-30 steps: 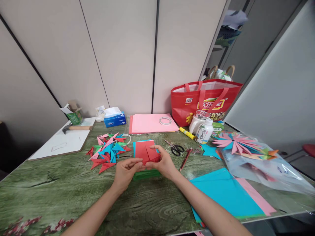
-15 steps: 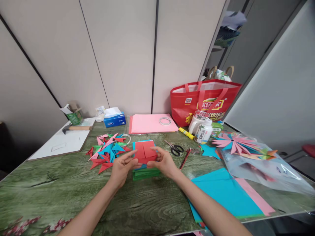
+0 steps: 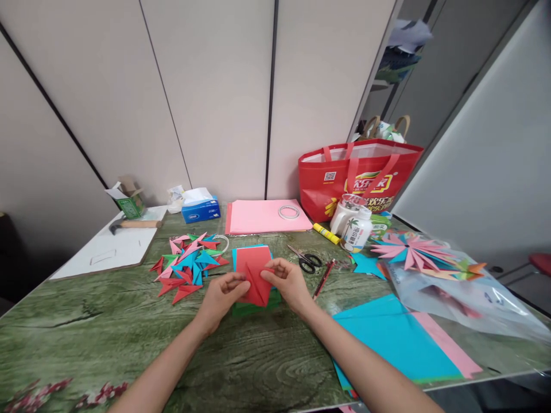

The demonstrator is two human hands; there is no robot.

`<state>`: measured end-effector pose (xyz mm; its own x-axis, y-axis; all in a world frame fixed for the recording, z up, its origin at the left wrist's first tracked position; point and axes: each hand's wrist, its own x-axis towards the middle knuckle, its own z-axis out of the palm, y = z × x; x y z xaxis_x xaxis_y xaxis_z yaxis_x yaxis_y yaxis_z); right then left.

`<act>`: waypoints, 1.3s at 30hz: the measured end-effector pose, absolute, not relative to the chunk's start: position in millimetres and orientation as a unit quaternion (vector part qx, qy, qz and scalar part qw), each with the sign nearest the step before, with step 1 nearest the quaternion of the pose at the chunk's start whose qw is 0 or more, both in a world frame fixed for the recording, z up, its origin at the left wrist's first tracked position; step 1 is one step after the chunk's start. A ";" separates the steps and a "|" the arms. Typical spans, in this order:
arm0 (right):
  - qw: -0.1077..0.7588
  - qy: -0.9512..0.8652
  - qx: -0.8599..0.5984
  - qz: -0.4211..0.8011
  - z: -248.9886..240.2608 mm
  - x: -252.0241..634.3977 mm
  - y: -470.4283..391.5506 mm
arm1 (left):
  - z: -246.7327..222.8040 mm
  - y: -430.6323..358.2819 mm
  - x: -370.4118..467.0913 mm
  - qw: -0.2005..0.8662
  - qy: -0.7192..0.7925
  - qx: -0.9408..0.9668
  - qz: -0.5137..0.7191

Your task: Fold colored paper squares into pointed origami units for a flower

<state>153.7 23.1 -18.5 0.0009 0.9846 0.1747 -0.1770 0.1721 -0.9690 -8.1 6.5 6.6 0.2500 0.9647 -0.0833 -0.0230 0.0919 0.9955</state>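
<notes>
A piece of red folded paper [image 3: 257,288] is held by its two sides between my hands, its lower edge drawn to a point. My left hand [image 3: 224,295] pinches the left side between thumb and fingers. On the right side, my right hand [image 3: 286,281] has its thumb and fingertips closed on the paper. Beneath lies a stack of paper squares with a red sheet [image 3: 253,255] on top, blue at the edges and green sheets [image 3: 241,310] at the bottom. A pile of folded paper pieces [image 3: 189,264] in red, pink, blue and green sits left of the stack.
Scissors [image 3: 306,259], a pencil [image 3: 323,278] and a glue stick [image 3: 326,233] lie to the right. Blue sheets [image 3: 387,344] cover the front right, near a plastic bag [image 3: 473,304]. Pink paper [image 3: 262,217], a tissue box [image 3: 200,210] and a red bag [image 3: 318,183] stand behind; a hammer [image 3: 138,224] lies left.
The red folded paper has come lower and toward me, and its flaps now open into a pointed shape. Both hands have shifted their hold, and the red sheet on the stack shows more.
</notes>
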 end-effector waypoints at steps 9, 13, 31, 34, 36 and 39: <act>0.540 -0.586 -0.461 0.392 -17.7 148.1 14.4 | 1.2 2.6 -2.8 0.575 0.437 0.569 0.394; 0.532 -0.621 -0.446 0.364 -16.7 144.8 11.9 | -0.3 1.4 -3.6 0.558 0.444 0.578 0.397; 0.542 -0.594 -0.443 0.396 -11.0 147.0 12.9 | 1.1 -4.2 -2.8 0.492 0.455 0.653 0.353; 0.546 -0.592 -0.449 0.386 -10.1 148.2 12.5 | 3.7 -5.9 -2.3 0.492 0.450 0.666 0.335; 0.545 -0.596 -0.450 0.382 -10.4 148.9 12.3 | 4.8 -6.7 -1.5 0.510 0.443 0.659 0.329; 0.544 -0.604 -0.452 0.367 -11.5 149.5 12.8 | 3.0 -6.4 -0.6 0.543 0.434 0.643 0.322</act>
<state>149.5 12.8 -11.5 0.0000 0.9458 0.3247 0.1468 0.3212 -0.9356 -0.6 -6.4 3.0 0.4157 0.9077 -0.0568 0.2079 -0.0340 0.9776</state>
